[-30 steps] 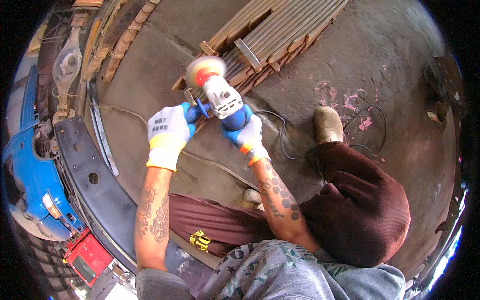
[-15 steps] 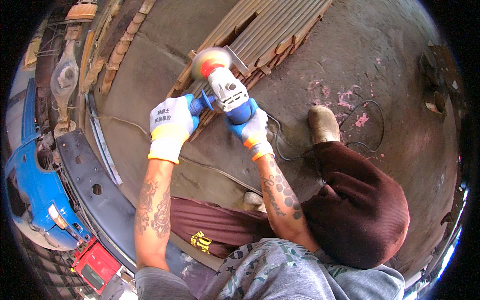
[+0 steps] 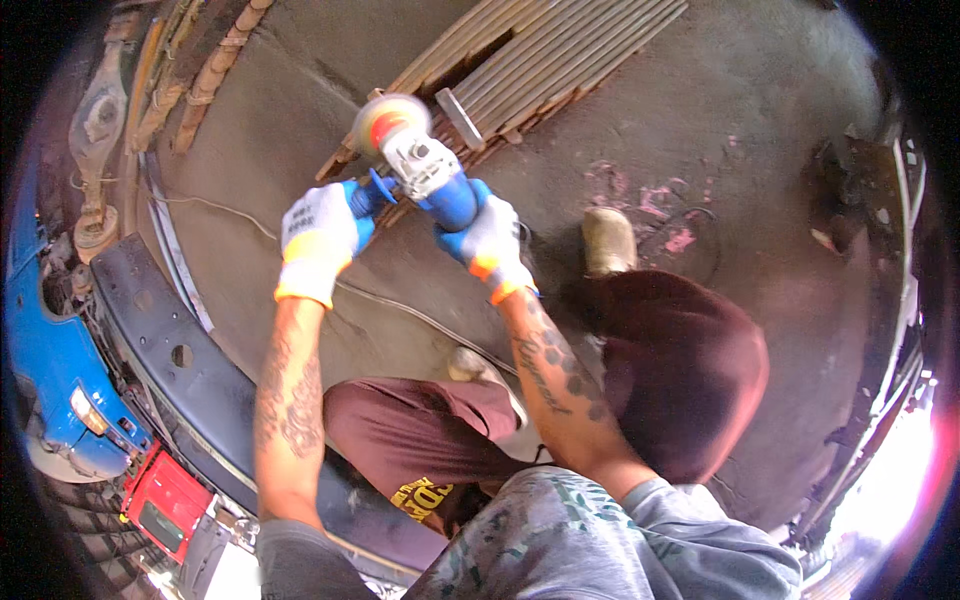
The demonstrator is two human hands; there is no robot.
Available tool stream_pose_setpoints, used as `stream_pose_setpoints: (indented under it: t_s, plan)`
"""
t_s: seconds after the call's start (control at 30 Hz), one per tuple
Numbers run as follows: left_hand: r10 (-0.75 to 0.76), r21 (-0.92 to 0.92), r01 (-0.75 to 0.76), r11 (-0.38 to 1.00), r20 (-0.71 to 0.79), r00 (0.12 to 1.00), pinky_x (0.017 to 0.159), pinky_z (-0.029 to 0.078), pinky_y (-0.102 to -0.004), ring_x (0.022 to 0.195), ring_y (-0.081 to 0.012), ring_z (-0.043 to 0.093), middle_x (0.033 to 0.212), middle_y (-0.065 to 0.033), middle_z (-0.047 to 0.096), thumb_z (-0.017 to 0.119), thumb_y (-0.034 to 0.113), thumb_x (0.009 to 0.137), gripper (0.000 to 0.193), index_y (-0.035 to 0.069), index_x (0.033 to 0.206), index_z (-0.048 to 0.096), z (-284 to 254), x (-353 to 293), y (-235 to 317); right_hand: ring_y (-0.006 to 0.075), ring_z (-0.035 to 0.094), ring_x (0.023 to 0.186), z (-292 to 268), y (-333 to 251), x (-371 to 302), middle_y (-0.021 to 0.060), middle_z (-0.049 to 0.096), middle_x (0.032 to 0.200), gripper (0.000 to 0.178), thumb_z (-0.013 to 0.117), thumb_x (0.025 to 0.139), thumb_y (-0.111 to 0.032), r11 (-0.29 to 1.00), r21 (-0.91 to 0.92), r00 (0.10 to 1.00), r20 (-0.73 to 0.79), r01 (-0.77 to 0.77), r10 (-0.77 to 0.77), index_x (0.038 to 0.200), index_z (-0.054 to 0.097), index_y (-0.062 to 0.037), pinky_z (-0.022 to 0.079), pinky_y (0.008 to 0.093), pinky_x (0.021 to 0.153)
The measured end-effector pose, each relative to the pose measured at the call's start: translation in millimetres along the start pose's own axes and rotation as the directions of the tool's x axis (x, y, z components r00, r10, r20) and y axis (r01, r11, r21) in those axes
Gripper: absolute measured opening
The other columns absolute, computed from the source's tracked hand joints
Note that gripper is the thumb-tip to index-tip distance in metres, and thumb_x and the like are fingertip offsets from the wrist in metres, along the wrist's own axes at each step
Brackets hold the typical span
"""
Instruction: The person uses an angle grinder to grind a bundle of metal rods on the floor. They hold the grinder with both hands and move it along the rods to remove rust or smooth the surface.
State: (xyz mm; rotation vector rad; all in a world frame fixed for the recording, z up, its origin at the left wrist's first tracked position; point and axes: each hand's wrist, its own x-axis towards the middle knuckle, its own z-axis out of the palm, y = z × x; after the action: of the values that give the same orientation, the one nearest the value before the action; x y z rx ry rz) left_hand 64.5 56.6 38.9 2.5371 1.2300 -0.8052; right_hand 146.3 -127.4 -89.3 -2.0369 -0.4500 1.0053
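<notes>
Both my hands, in grey-and-blue work gloves with orange cuffs, hold an angle grinder [image 3: 420,165]. My left hand [image 3: 318,228] is wrapped round its blue side handle. My right hand [image 3: 492,238] grips the blue motor body from behind. At the front, the pale grinding disc [image 3: 365,125] is blurred as if spinning, with a red-orange centre. Just right of the disc, and apart from it in this view, a short flat metal bar [image 3: 461,118] lies across a stack of long, rusty metal rods [image 3: 590,60]. Part of the stack is hidden beneath the grinder.
A thin cable [image 3: 410,308] runs across the concrete floor. On the left are a dark beam with holes [image 3: 160,330], a blue vehicle body [image 3: 60,370] and a red one [image 3: 165,500]. Pink stains [image 3: 655,205] mark the floor beyond my shoe [image 3: 608,242].
The grinder has moved left, and a gap now shows between its disc and the flat bar. My left knee has come up, and the whole view has shifted slightly.
</notes>
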Motion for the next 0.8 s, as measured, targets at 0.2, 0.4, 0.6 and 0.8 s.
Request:
stream_pose_setpoints:
  t_s: [0.2,0.4,0.6,0.8]
  plan:
    - [-0.079,0.032,0.074,0.997,0.224,0.971,0.095,0.058,-0.0520,0.104,-0.0436,0.074,0.111,-0.0212,0.078,0.076,0.044,0.090,0.035,0.018,0.111,0.083,-39,25,-14,0.0407,0.077,0.099,-34,-65,-3,0.0210,0.080,0.104,0.053,0.086,0.066,-0.026,0.983,-0.115,0.978,0.135,-0.144,0.159,0.114,0.071,-0.0103,0.061,0.0483,0.089]
    - [-0.076,-0.037,0.098,0.995,0.383,0.921,0.093,0.057,-0.0515,0.110,-0.0473,0.071,0.110,-0.0236,0.077,0.079,0.053,0.089,0.043,0.016,0.112,0.083,-51,25,3,0.0392,0.077,0.098,-66,-84,-11,0.0194,0.080,0.103,0.047,0.085,0.071,-0.028,0.953,-0.206,0.942,0.205,-0.223,0.265,0.113,0.073,-0.0117,0.060,0.0466,0.091]
    - [-0.013,-0.018,0.021,1.000,0.389,0.921,0.095,0.058,-0.0517,0.109,-0.0465,0.073,0.109,-0.0253,0.077,0.074,0.054,0.091,0.046,0.015,0.114,0.083,-49,31,-3,0.0392,0.077,0.103,-77,-90,-8,0.0205,0.080,0.107,0.054,0.088,0.069,-0.029,0.942,-0.210,0.927,0.217,-0.262,0.306,0.117,0.073,-0.0104,0.060,0.0470,0.092]
    - [0.025,0.027,-0.039,0.999,0.399,0.916,0.092,0.059,-0.0508,0.108,-0.0451,0.075,0.107,-0.0242,0.079,0.078,0.047,0.089,0.041,0.011,0.107,0.084,-49,34,14,0.0386,0.077,0.104,-70,-80,-30,0.0211,0.080,0.109,0.059,0.088,0.069,-0.031,0.925,-0.174,0.923,0.132,-0.338,0.362,0.122,0.073,-0.0101,0.060,0.0465,0.094]
